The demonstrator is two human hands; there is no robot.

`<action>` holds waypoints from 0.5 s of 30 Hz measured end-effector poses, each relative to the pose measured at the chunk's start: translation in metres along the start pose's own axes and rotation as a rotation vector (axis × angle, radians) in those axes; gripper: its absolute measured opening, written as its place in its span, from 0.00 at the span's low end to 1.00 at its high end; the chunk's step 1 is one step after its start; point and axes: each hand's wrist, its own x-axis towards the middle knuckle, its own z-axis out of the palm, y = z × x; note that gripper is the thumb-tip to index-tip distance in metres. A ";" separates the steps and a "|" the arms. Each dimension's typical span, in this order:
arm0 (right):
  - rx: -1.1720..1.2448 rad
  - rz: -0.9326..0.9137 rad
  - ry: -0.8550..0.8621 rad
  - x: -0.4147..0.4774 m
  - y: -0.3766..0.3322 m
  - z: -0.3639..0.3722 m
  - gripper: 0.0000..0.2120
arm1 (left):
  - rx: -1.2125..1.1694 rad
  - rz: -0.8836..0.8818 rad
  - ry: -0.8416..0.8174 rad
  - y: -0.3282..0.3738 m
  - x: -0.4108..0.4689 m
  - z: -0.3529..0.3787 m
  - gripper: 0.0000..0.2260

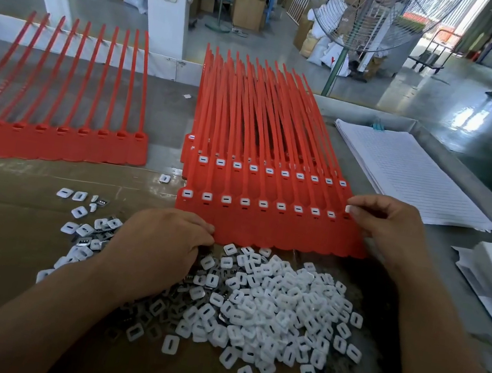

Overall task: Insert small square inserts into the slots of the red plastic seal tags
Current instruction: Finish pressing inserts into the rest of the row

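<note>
Red plastic seal tags (264,224) on brown cardboard (6,229)

My right hand (392,229) pinches 1 small white square insert (349,208) at the front row's 10th slot. My left hand (161,247) curls into the loose insert pile (278,301); its hold I cannot tell.

Two hands (160,253) (392,232), ten tags (268,222) on front strip (300,241).

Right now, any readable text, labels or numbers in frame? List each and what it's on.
No text is legible.
Lined paper stack: ruled lines only, no writing.
White sack beside the fan: red mark, too blurred to read.
Red seal tags and white inserts: no print visible.
</note>
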 end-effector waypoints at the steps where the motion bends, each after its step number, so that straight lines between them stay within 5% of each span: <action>1: -0.001 0.025 0.015 0.002 0.003 -0.001 0.07 | 0.000 0.001 0.002 0.000 0.000 0.000 0.17; 15: -0.063 0.076 0.000 0.009 0.017 0.001 0.07 | -0.005 -0.009 0.027 -0.001 0.000 0.002 0.16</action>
